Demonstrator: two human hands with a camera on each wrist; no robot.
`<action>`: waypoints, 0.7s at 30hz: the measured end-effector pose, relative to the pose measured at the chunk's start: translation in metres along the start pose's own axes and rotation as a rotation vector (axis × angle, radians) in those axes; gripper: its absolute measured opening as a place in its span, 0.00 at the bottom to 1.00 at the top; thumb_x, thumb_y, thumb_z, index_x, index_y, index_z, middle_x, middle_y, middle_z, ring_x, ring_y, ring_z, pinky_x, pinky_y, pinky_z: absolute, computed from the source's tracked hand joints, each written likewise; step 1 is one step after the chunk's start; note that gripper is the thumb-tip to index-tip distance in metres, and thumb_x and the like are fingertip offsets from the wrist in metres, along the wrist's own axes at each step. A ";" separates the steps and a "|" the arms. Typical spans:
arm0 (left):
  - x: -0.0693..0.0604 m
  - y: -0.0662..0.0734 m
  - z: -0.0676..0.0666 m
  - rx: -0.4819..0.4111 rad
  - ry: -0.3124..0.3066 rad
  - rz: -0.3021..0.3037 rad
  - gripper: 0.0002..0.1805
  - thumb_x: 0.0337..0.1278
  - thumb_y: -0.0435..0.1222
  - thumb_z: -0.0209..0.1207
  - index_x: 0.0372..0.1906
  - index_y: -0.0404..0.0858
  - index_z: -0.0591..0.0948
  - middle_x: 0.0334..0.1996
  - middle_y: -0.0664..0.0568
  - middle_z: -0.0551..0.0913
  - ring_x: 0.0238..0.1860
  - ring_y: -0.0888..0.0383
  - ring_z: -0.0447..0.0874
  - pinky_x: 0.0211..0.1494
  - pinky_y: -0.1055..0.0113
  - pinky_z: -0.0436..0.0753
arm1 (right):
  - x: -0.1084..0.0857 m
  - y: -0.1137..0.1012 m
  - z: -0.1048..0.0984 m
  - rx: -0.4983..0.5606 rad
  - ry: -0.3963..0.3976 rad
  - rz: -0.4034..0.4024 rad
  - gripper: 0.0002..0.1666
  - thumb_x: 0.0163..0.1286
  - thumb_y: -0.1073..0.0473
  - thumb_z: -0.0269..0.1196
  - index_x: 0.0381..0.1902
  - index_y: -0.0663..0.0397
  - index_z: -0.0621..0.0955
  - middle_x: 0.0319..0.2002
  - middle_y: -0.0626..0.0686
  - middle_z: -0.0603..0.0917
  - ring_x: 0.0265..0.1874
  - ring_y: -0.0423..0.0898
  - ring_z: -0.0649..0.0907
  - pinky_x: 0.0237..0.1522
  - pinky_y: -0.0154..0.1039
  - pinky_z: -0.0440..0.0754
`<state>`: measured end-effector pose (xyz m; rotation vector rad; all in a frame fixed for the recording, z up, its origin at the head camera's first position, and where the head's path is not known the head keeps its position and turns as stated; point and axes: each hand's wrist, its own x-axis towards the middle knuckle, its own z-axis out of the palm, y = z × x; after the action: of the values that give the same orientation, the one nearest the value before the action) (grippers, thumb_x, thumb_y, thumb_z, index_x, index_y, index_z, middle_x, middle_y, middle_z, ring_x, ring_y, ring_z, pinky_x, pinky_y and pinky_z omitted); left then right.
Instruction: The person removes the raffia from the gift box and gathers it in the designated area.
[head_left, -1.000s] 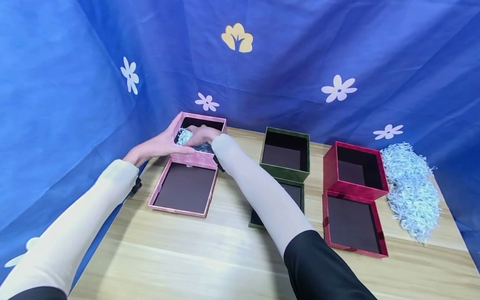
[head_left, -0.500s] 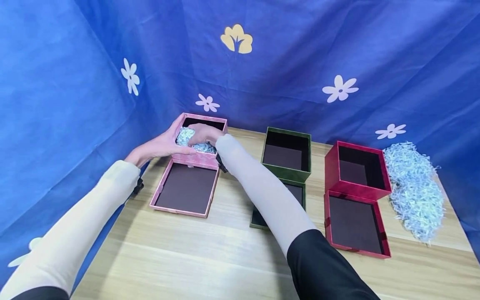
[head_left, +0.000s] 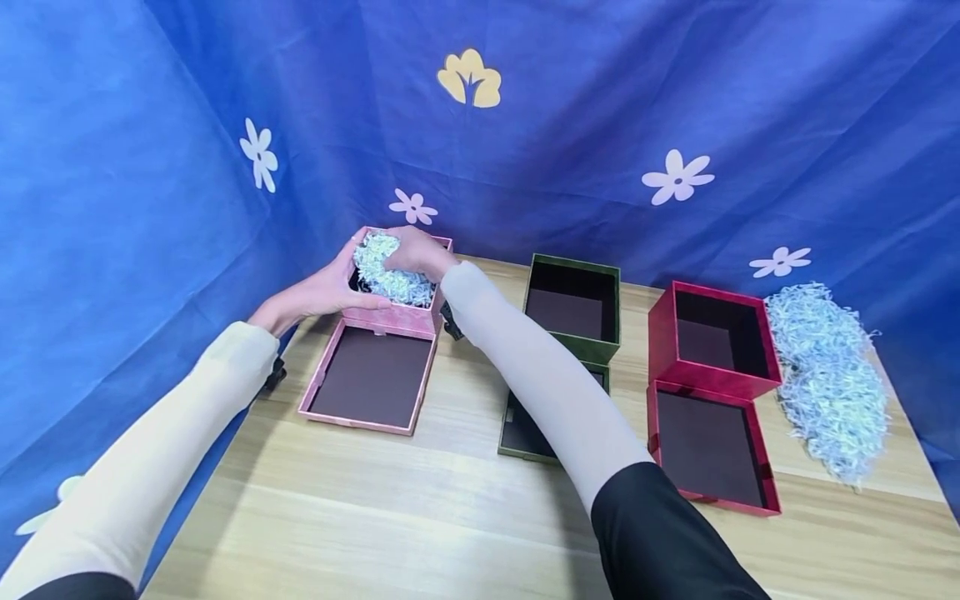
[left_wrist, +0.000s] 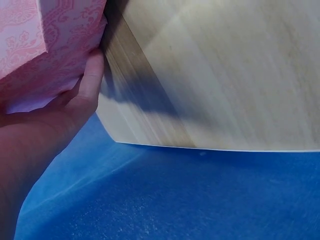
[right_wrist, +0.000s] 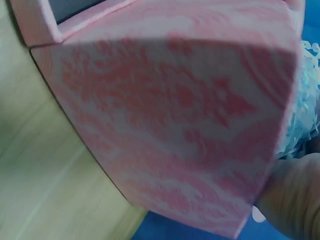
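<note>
A pink patterned box (head_left: 390, 318) stands at the back left, its hinged lid (head_left: 367, 375) lying flat in front. My left hand (head_left: 318, 293) grips the box's near left corner, thumb along the front and fingers up the left side. In the left wrist view a finger presses the pink wall (left_wrist: 65, 45). Light-blue shredded paper (head_left: 375, 258) bulges up near the box's rim. My right hand (head_left: 420, 252) holds a clump of it over the box, its fingertips partly buried. The right wrist view shows the box's side (right_wrist: 170, 125) with some paper strands (right_wrist: 302, 110) beyond.
A green box (head_left: 573, 346) stands mid-table, its lid (head_left: 528, 433) partly behind my right sleeve. Further right is a red box (head_left: 712, 383) with its lid (head_left: 708, 454) laid forward. Shredded paper is heaped (head_left: 828, 383) at the right edge. A blue curtain (head_left: 570, 142) hangs behind.
My right hand has risen from inside the pink box, bringing the shredded paper up and fluffing it near the rim. My left hand stays on the box.
</note>
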<state>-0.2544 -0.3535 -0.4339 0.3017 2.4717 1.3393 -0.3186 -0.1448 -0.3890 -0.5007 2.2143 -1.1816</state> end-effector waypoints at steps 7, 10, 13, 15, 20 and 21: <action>-0.004 0.003 0.001 -0.042 -0.018 -0.001 0.74 0.65 0.40 0.77 0.88 0.55 0.24 0.87 0.53 0.23 0.86 0.51 0.23 0.85 0.44 0.39 | -0.010 -0.003 -0.018 -0.059 0.050 -0.028 0.42 0.78 0.64 0.67 0.86 0.50 0.68 0.84 0.47 0.64 0.76 0.42 0.67 0.58 0.28 0.72; -0.004 0.001 0.001 -0.047 -0.011 0.023 0.73 0.65 0.37 0.76 0.88 0.55 0.25 0.88 0.52 0.24 0.86 0.51 0.23 0.86 0.44 0.40 | -0.012 0.001 -0.026 0.058 0.048 -0.092 0.42 0.79 0.68 0.66 0.86 0.50 0.66 0.87 0.42 0.56 0.78 0.35 0.61 0.53 0.29 0.74; -0.004 -0.001 0.002 -0.040 -0.005 0.036 0.73 0.65 0.36 0.76 0.89 0.53 0.26 0.88 0.53 0.26 0.86 0.53 0.23 0.86 0.44 0.39 | -0.019 0.003 -0.033 0.238 0.031 -0.130 0.41 0.78 0.72 0.64 0.85 0.52 0.69 0.85 0.42 0.63 0.64 0.36 0.75 0.43 0.31 0.78; -0.003 -0.001 0.002 -0.038 -0.004 0.046 0.72 0.65 0.35 0.76 0.89 0.51 0.27 0.88 0.55 0.28 0.86 0.56 0.23 0.86 0.45 0.39 | -0.026 0.004 -0.039 0.340 0.029 -0.115 0.40 0.78 0.74 0.63 0.84 0.53 0.70 0.80 0.44 0.72 0.45 0.39 0.82 0.36 0.33 0.79; 0.002 -0.001 0.003 -0.040 0.008 0.141 0.64 0.63 0.32 0.77 0.89 0.48 0.43 0.89 0.53 0.37 0.87 0.57 0.27 0.85 0.45 0.39 | -0.045 0.001 -0.054 0.379 0.067 -0.078 0.44 0.77 0.72 0.63 0.87 0.54 0.64 0.71 0.54 0.78 0.34 0.41 0.78 0.36 0.33 0.79; 0.003 -0.001 0.003 -0.041 0.011 0.159 0.62 0.62 0.31 0.77 0.89 0.48 0.45 0.88 0.51 0.38 0.87 0.56 0.27 0.85 0.44 0.38 | -0.048 0.001 -0.057 0.364 0.071 -0.077 0.46 0.77 0.72 0.63 0.88 0.53 0.62 0.72 0.56 0.77 0.38 0.40 0.78 0.38 0.33 0.79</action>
<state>-0.2564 -0.3509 -0.4368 0.4916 2.4700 1.4547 -0.3187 -0.0815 -0.3495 -0.3991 1.9868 -1.6219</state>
